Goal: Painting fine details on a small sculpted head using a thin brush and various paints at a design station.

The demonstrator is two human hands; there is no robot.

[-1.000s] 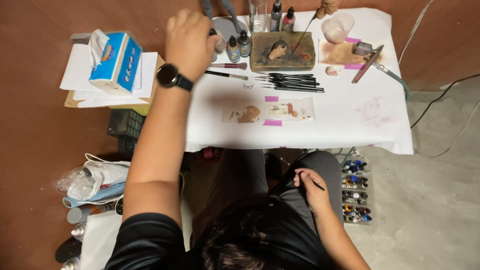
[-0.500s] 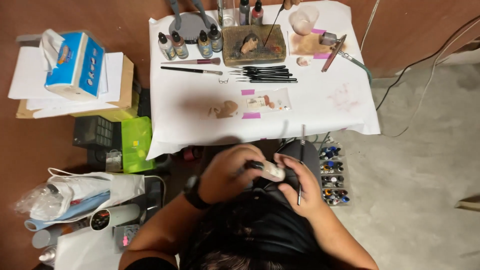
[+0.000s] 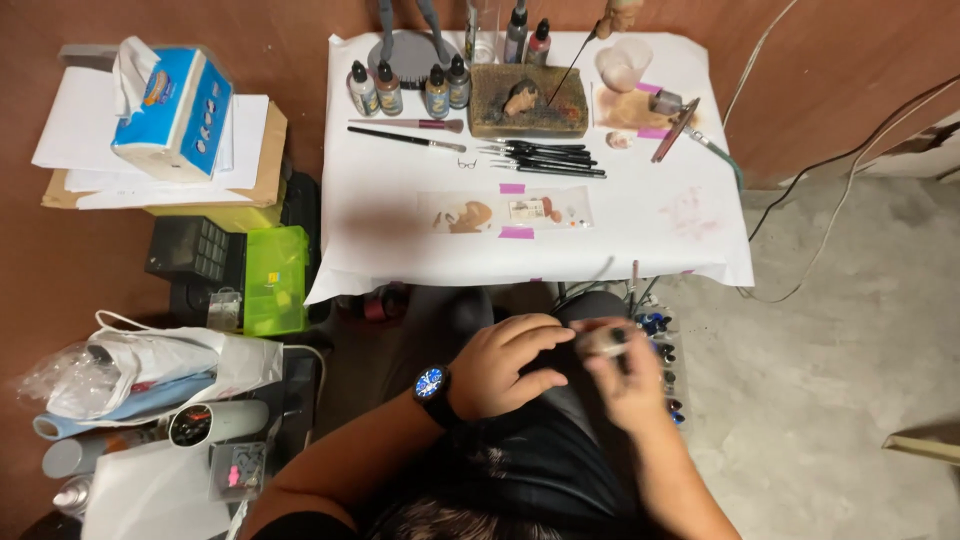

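Note:
My left hand (image 3: 508, 365), with a dark watch on its wrist, is over my lap, fingers closed on a small pale paint bottle (image 3: 603, 341). My right hand (image 3: 628, 380) is blurred and meets the bottle from the right. It also pinches a thin brush (image 3: 633, 280) that points up toward the table edge. Both hands are below the small table covered in white paper (image 3: 640, 230). On the table stand a row of dropper bottles (image 3: 405, 88), a brown palette tray (image 3: 528, 100) and several dark brushes (image 3: 545, 158).
A blue tissue box (image 3: 172, 105) rests on papers and cardboard at the left, above a green plastic box (image 3: 275, 278). A white plastic bag (image 3: 150, 365) and cans lie lower left. A rack of paint bottles (image 3: 668, 365) stands on the floor by my right knee. Cables (image 3: 800, 200) trail right.
My left hand left the dropper bottles on the table and came down to my lap with a small bottle. My right hand has joined it there. The camera tilted down.

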